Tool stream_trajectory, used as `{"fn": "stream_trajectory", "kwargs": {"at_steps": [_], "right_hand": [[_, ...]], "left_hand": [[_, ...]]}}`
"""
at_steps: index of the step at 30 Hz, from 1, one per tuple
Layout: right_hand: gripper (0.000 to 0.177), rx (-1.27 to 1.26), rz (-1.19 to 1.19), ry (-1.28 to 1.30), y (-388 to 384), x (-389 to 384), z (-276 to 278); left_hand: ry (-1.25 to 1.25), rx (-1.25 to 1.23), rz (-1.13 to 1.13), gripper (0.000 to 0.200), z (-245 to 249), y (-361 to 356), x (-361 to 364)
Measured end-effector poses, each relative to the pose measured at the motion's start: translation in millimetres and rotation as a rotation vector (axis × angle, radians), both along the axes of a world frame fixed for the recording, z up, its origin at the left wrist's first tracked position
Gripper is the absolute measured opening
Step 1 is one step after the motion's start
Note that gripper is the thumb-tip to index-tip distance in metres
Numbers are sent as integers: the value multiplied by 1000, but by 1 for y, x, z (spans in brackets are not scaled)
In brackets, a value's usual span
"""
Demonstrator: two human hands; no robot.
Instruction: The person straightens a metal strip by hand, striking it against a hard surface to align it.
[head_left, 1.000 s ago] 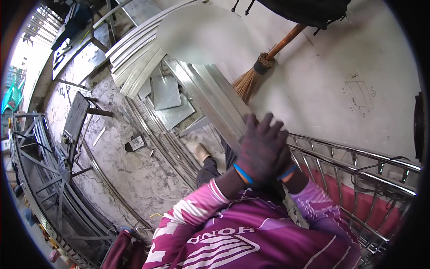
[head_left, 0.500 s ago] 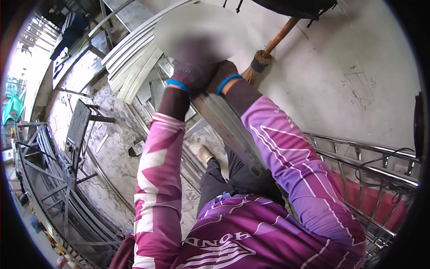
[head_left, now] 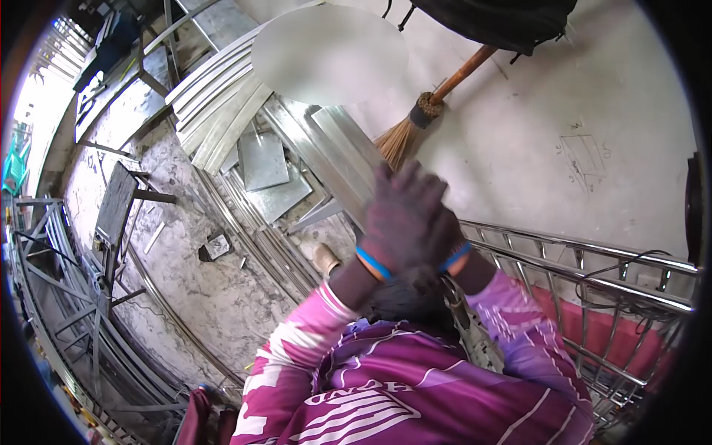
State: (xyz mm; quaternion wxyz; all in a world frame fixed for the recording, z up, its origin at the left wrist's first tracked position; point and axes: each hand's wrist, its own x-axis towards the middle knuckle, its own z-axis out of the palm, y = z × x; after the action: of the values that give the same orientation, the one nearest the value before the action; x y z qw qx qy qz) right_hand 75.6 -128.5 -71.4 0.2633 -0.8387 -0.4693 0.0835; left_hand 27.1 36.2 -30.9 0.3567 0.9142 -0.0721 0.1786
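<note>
My left hand [head_left: 400, 219], in a dark glove with a blue cuff, is in front of my body with its fingers stretched up and slightly apart, a little blurred. Behind it and to its right, my right hand [head_left: 449, 236] wears a matching glove; the left hand overlaps it and hides its fingers. Nothing shows held between them. Close by on the left, long grey metal profiles [head_left: 326, 148] slant down from the wall, their near end passing behind my left hand. A straw broom [head_left: 400, 137] with a wooden handle leans above my fingertips.
A shiny metal railing [head_left: 578, 248] with a dark cable runs along my right. Pale metal strips [head_left: 222, 96] and flat metal sheets [head_left: 263, 163] lie ahead to the left. Farther left stand a small bench [head_left: 122, 200] and a rack of metal lengths [head_left: 81, 311]. A black bag [head_left: 497, 22] hangs at the top.
Both hands have come back from the far end of the metal profiles towards my body and down to the right. They are now together, with the left over the right.
</note>
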Motion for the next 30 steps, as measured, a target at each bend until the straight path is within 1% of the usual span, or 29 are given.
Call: {"fn": "stream_trajectory", "kwargs": {"at_steps": [2,3,4,5,6,7,8,9,10,11,12,13,14,15,16,17,19,20,21,22,23,25,26,27,29,30], "right_hand": [[54,-72,97,-291,56,38,-4],[58,-31,85,-278,88,58,-3],[56,-280,79,-97,126,77,1],[52,-165,6,-235,151,89,-8],[52,-379,-30,-117,177,98,14],[49,-392,-67,-161,191,101,20],[51,-428,-65,-183,195,107,16],[53,-469,-61,-203,195,108,11],[53,-476,-60,-200,184,101,7],[55,-412,-32,-219,163,92,7],[56,-351,-3,-238,136,83,7],[60,-362,138,-198,101,74,5],[58,-224,93,-111,65,49,20],[56,50,75,-192,24,29,-19],[52,-319,-58,-455,13,2,-3],[52,-330,-54,-451,-3,-16,6],[53,-12,-163,30,-36,-38,20],[53,-19,-170,35,-44,-37,21],[53,-80,-150,165,-49,-34,21],[52,-136,-124,288,-49,-26,20],[52,-129,-122,285,-37,-17,15],[53,-73,57,-76,7,13,0],[53,-87,86,-73,32,31,2],[53,-98,119,-78,60,51,6],[49,-115,119,-248,118,82,4],[49,-144,35,-232,143,92,-3]], "left_hand": [[-40,59,68,52,-6,46,30],[-38,70,88,50,-4,74,48],[-31,74,96,49,-4,100,64],[-24,78,105,47,-5,124,79],[-69,103,138,48,-11,142,91],[-115,128,170,49,-20,155,101],[-152,181,169,50,-21,162,108],[-149,175,167,50,-27,156,106],[-93,157,193,49,-19,142,96],[-42,138,218,49,-10,126,87],[-96,173,207,46,-13,102,74],[-17,111,142,43,-5,75,57],[-73,121,158,41,-4,41,37],[-41,97,103,42,3,13,17],[-19,121,56,45,-1,-11,1],[-14,110,56,45,7,-30,-13],[161,-32,-71,48,22,-53,-34],[167,-38,-78,48,19,-54,-35],[136,-20,-49,50,15,-52,-34],[98,3,-12,52,10,-46,-28],[94,10,-11,52,7,-34,-21],[53,17,27,54,-2,6,6],[33,-9,76,52,-2,27,20],[32,19,113,52,-4,48,37],[37,28,154,50,-8,94,68],[29,9,167,50,-10,114,83]]}}
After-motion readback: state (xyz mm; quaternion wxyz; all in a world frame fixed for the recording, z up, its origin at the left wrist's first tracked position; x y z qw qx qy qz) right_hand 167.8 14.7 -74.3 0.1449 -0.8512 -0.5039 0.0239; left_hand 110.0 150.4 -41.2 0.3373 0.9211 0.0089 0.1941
